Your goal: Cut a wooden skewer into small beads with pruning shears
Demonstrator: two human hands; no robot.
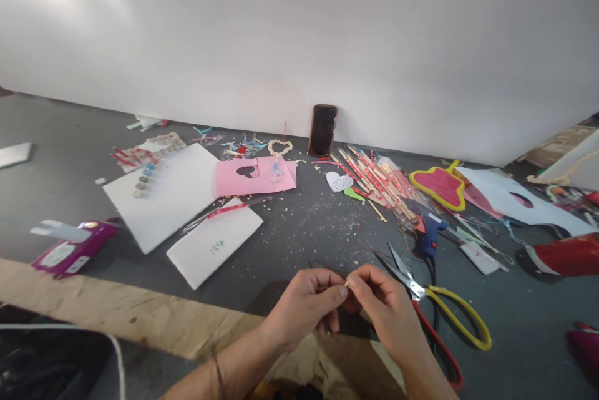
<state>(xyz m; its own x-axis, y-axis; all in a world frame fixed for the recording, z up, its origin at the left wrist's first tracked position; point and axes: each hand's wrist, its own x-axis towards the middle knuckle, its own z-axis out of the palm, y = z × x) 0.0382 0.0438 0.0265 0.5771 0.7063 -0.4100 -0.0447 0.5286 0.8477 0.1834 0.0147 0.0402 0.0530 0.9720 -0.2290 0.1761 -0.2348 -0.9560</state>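
Close to the table's near edge, my left hand [309,301] and my right hand [387,307] meet fingertip to fingertip. Both are closed in a pinch around a small pale piece [347,284], mostly hidden by the fingers, so its kind does not show. Just right of my right hand lie scissors [418,289] with one yellow and one red handle, their blades apart. Beyond the scissors is a blue glue gun [427,236]. Pale crumbs are scattered on the dark table [299,234] in front of my hands.
A phone [323,130] leans against the white board [299,44]. Wooden chopsticks [369,178] with red wrappers lie right of centre. Leftward are pink paper [234,183], white foam slabs [161,200] and a purple device [75,249]. A red can [566,256] lies at right.
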